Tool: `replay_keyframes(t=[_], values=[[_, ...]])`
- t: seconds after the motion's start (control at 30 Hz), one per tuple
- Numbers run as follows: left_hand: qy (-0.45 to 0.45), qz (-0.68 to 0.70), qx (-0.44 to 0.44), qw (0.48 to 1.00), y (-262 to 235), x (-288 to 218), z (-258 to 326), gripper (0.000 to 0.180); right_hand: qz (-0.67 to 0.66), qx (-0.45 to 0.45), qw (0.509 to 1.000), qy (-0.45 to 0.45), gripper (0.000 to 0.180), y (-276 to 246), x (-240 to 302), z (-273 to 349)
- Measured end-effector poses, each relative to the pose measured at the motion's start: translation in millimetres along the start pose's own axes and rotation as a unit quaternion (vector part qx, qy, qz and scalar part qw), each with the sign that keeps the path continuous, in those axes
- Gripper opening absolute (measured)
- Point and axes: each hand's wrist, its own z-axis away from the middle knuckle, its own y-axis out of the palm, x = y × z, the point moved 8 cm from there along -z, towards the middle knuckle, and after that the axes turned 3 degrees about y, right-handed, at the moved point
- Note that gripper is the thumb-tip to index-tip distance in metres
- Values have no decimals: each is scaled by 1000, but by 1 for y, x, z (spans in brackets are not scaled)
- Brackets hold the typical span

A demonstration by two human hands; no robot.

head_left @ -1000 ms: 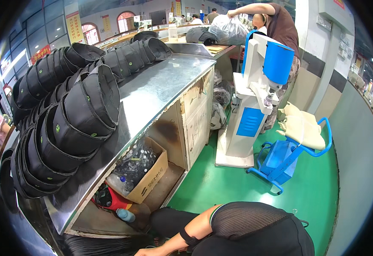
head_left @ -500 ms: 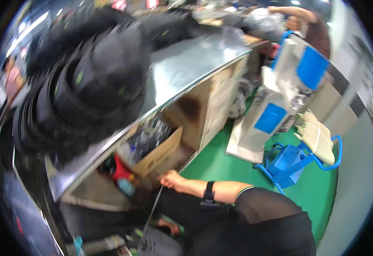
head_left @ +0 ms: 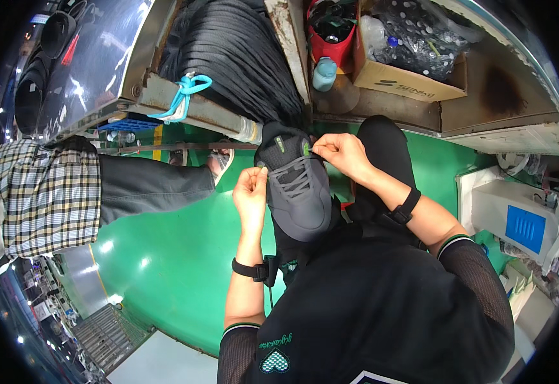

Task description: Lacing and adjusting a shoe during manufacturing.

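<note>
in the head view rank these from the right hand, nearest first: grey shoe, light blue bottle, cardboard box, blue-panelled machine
1. grey shoe: touching the right hand, at its left.
2. light blue bottle: just above, under the bench.
3. cardboard box: above and right.
4. blue-panelled machine: far right.

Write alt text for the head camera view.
Both hands hold a dark grey shoe over a green floor: left hand at its side, right hand pinching near the tongue. A cardboard box sits under the metal table.
</note>
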Motion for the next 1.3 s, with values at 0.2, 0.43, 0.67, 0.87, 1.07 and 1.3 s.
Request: replay_keyframes(t=[0.2,0.43,0.67,0.87,1.07,1.3], values=[[82,-167,-43,982,-19,-35,3,6,98,-83,977,-172,12,4,33,2],[222,-404,-49,886,-12,-78,6,5,141,-49,980,-131,15,2,26,-4],[310,-482,-27,819,3,-94,3,9,436,22,851,-292,7,22,76,-10],[313,-508,17,802,18,-94,-7,9,522,118,723,-437,10,61,85,-11],[294,-507,48,809,23,-84,-18,13,457,154,770,-418,23,29,89,-32],[278,-476,69,832,17,-67,-23,18,415,263,712,-502,26,37,87,-33]])
